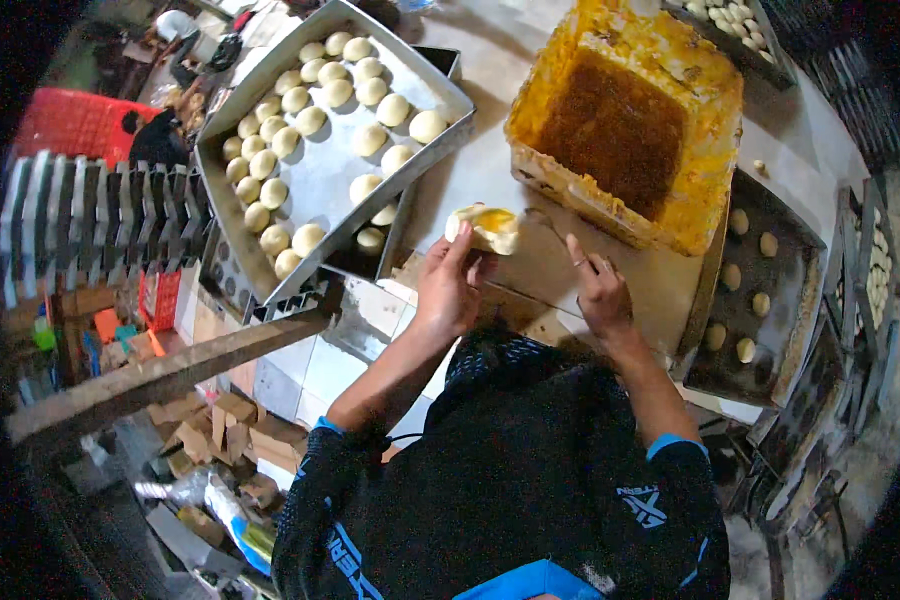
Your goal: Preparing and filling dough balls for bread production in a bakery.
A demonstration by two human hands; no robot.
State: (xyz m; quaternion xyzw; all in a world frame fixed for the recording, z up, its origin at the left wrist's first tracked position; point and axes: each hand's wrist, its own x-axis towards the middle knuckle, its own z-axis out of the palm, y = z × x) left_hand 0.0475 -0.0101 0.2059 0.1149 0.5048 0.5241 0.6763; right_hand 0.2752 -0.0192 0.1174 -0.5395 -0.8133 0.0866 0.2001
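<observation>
My left hand [448, 290] holds up an opened piece of pale dough [460, 228], its hollow showing orange-yellow filling. To its right, my right hand [604, 292] is closed on a thin spoon [547, 219], whose tip points toward the dough with a small gap between. Just beyond my right hand stands a square tub [532, 168], smeared with yellow filling on its walls and holding a darker brown-orange mass. A deep metal tray [315, 165] of round dough balls sits tilted at the left.
On the right, a dark baking tray [727, 365] carries several small dough balls. Another tray of dough balls [735, 20] lies at the far right. Stacked metal trays [90, 220] stand at the left, above a wooden beam [190, 370]. Two people are in the far left background.
</observation>
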